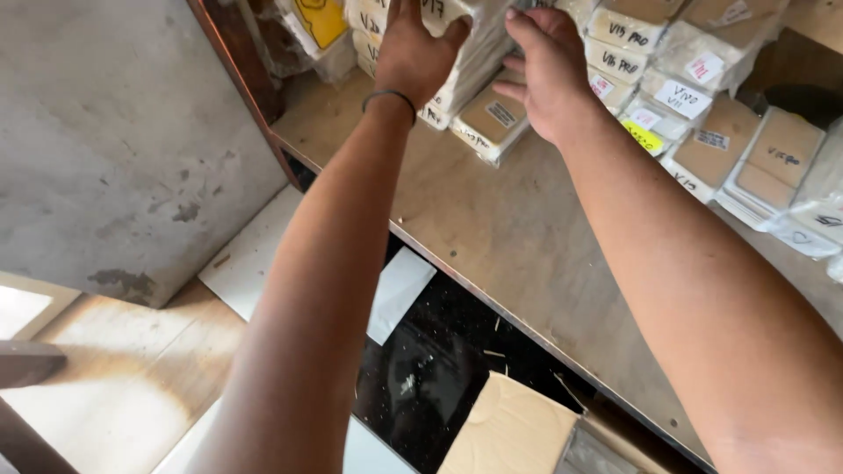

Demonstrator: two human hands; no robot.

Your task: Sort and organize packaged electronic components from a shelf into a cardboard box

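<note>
Both my arms reach up to a wooden shelf [492, 228]. My left hand [414, 53] grips the top of a stack of small flat packets [479, 48] wrapped in clear plastic, thumb on the near face. My right hand [549, 70] presses against the right side of the same stack, fingers curled onto it. A black band circles my left wrist. A lower bundle of brown-faced packets [492, 123] lies on the shelf just under both hands.
More bundles of white and brown packets with handwritten labels [694, 96] line the shelf's back to the right. A yellow-fronted packet [318, 19] stands at the left. Below the shelf lie a cardboard box [509, 430], white sheets [399, 294] and a grey wall [105, 149].
</note>
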